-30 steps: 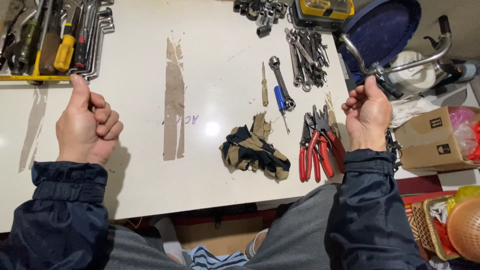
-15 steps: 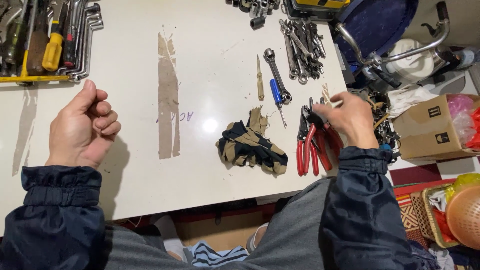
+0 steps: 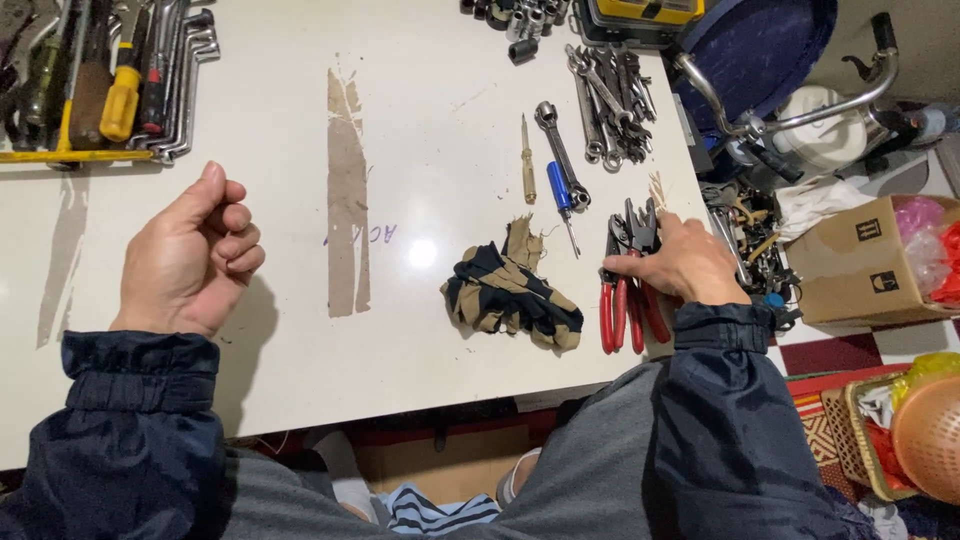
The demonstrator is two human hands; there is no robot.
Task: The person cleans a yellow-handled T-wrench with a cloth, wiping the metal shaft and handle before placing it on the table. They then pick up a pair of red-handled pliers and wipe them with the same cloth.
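Pliers [image 3: 622, 300], two or three red-handled pairs, lie under the right hand [image 3: 680, 265], fingers closing on them; one rag [image 3: 512, 295] at nine o'clock. Left hand [image 3: 190, 260] loosely clenched, holding nothing.

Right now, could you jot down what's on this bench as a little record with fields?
Surface: white table
Right hand: resting on the red-handled pliers, grip not clear
Left hand: loosely curled, holding nothing
Beside the pliers: striped rag
Behind the rag: blue-handled screwdriver
Far right: pile of wrenches
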